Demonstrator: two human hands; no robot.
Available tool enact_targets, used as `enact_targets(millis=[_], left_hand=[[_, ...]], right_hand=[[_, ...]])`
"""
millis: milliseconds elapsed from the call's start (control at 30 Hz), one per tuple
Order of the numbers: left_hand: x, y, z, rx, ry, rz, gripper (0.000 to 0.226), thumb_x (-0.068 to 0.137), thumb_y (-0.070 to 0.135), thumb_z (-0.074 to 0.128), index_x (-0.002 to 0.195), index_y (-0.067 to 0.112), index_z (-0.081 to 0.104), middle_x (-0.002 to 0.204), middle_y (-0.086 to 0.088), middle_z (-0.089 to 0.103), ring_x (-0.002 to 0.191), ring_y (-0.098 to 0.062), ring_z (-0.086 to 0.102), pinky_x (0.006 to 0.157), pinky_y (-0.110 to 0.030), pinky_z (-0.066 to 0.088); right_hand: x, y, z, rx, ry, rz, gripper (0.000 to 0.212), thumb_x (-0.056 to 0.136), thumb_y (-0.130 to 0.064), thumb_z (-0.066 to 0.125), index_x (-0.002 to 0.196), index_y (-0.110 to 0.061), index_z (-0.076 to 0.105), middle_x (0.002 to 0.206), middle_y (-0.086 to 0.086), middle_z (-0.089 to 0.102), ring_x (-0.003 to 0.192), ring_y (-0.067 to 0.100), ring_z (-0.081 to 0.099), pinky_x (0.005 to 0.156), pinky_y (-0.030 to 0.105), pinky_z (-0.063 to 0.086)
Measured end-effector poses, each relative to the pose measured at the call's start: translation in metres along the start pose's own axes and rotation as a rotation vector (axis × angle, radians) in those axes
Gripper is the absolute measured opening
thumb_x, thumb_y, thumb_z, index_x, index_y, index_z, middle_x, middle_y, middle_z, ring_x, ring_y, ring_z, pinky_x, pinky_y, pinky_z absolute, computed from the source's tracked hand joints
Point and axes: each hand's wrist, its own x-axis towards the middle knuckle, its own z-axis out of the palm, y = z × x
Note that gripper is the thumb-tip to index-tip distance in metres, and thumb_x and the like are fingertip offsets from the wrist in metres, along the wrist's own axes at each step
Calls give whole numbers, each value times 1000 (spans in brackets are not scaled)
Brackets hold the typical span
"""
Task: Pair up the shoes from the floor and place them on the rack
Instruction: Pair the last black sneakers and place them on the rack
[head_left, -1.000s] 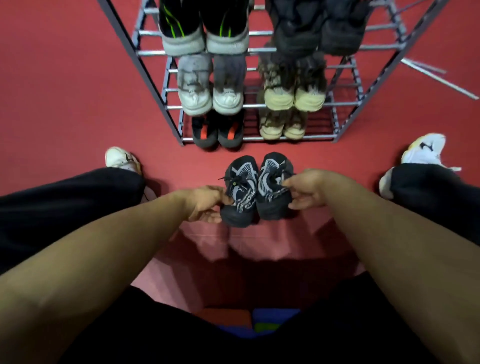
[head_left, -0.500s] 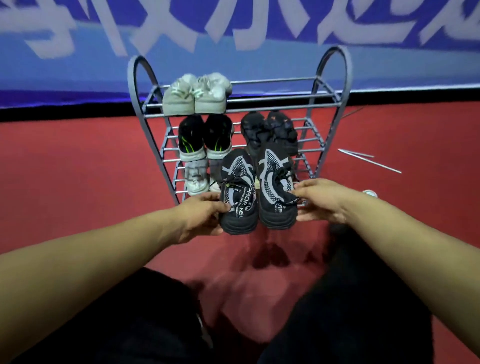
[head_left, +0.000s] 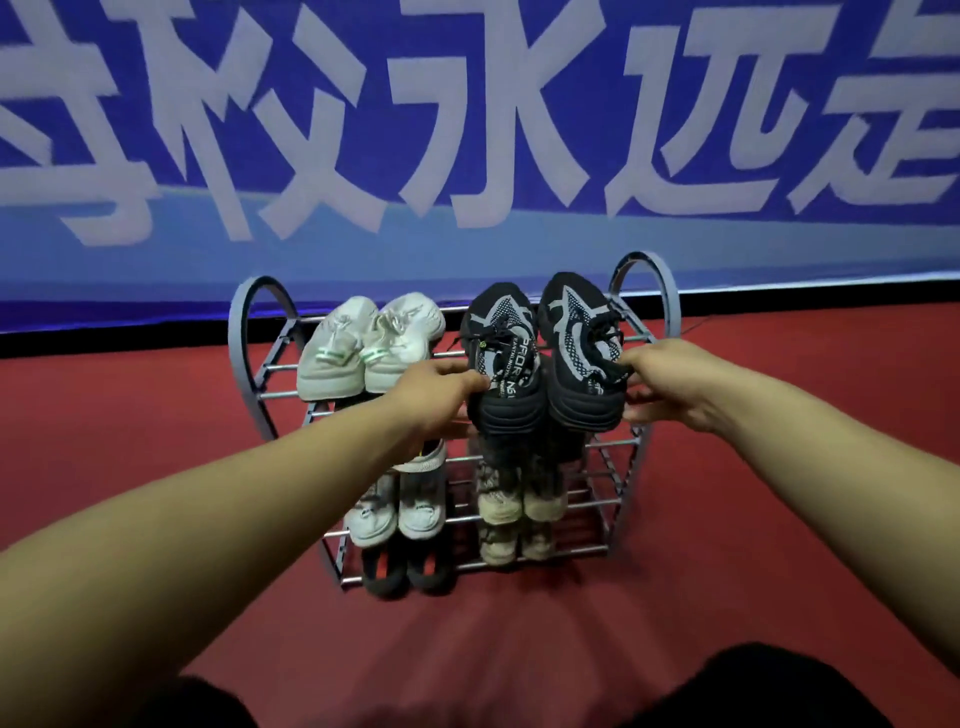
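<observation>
- Standing before the grey metal rack (head_left: 645, 322), the person reaches both bare arms forward at top-shelf height.
- Left hand (head_left: 436, 397): fingers closed in a pinch on the heel collar of the left black shoe (head_left: 501, 364), thumb on top.
- Right hand (head_left: 670, 384): fingers curled around the heel of the right black shoe (head_left: 579, 353), thumb at the collar.
- Both black shoes, patterned with grey mesh and laced, sit side by side and touching, toes pointing toward the banner (head_left: 467, 130), over the right half of the top shelf. Whether their soles rest fully on the bars cannot be told; the heels overhang the front edge.
- Just left of them on the same shelf lies a white pair (head_left: 369, 345) with pale green heel stripes, toes away from the person.
- Lower shelves, left column: a white pair (head_left: 397, 512), and a dark pair (head_left: 405, 571) at the bottom.
- Lower shelves, right column: a beige pair (head_left: 519, 501), with another dull, blurred pair (head_left: 511, 540) beneath.
- Rack stands on a red floor (head_left: 130, 426), close to the blue banner bearing large white characters.
- Dark trousers (head_left: 779, 686) show at the lower edge of the view.
</observation>
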Motion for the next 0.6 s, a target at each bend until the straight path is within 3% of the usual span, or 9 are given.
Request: enact_targets(millis=[133, 233, 367, 500, 600], left_hand=[[54, 18, 9, 30, 77, -11, 9, 89, 8, 59, 90, 17, 60, 73, -5, 62, 45, -14, 53, 60, -35, 55], [90, 16, 10, 63, 118, -50, 14, 87, 10, 62, 100, 12, 62, 84, -12, 64, 52, -19, 55, 67, -43, 57], [116, 6, 13, 166, 123, -88, 3, 89, 11, 59, 89, 12, 62, 78, -10, 61, 56, -21, 56, 50, -29, 53], [131, -4, 18, 196, 138, -70, 9, 91, 13, 57, 84, 10, 63, 85, -15, 63, 68, -28, 60, 66, -43, 58], [137, -4, 21, 173, 166, -65, 10, 91, 13, 60, 81, 11, 61, 90, -18, 64, 75, -34, 63, 73, -53, 59]], right_hand=[[57, -26, -4, -63, 53, -10, 14, 92, -11, 50, 86, -12, 62, 75, 4, 56, 53, 12, 47, 50, 28, 56], [94, -32, -1, -107, 56, -10, 14, 90, -8, 49, 85, -11, 61, 73, 4, 51, 52, 13, 42, 50, 28, 53], [129, -21, 5, -232, 49, 29, 13, 90, -11, 47, 85, -9, 59, 69, 6, 50, 51, 18, 44, 54, 30, 51], [141, -12, 8, -257, 47, 21, 19, 94, -16, 45, 81, -9, 56, 71, 8, 53, 50, 20, 48, 43, 23, 46], [145, -13, 8, -205, 48, -24, 17, 93, -15, 46, 80, -10, 57, 66, 5, 46, 53, 17, 42, 43, 23, 48]])
